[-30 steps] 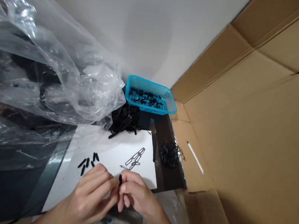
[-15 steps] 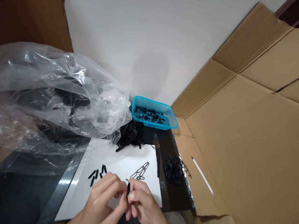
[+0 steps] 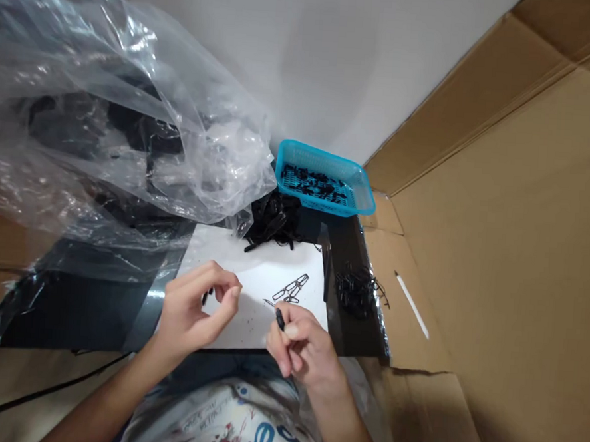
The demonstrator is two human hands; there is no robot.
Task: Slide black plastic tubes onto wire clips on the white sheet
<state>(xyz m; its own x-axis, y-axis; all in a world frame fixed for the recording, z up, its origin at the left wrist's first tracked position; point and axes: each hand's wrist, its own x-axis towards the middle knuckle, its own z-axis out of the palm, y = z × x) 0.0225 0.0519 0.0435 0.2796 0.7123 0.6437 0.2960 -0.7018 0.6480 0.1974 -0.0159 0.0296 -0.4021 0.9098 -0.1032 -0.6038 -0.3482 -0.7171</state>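
My right hand [image 3: 305,342] pinches a small black strip-like piece [image 3: 280,319] between thumb and fingers, over the near edge of a white sheet [image 3: 243,331]. A thin dark pointed bit [image 3: 269,302] shows just beyond its fingertips; whether it belongs to that piece I cannot tell. My left hand [image 3: 200,305] hovers to the left, apart from it, thumb and index tips brought together; anything between them is too small to make out. Thin dark looped frames [image 3: 291,289] lie on the sheet beyond my right hand. Short black pieces [image 3: 206,297] are mostly hidden behind my left hand.
Behind the sheet are a heap of black strips [image 3: 275,218] and a blue basket [image 3: 362,185] holding small black pieces. A clear plastic bag [image 3: 219,156] bulges at left. Tangled thin black parts [image 3: 358,291] and a white pencil-like stick [image 3: 412,305] lie right, beside cardboard [image 3: 499,227].
My hands, together at the black piece before, have come apart: the left moved up and left, the right keeps the piece. The view has tilted down, showing my shirt.
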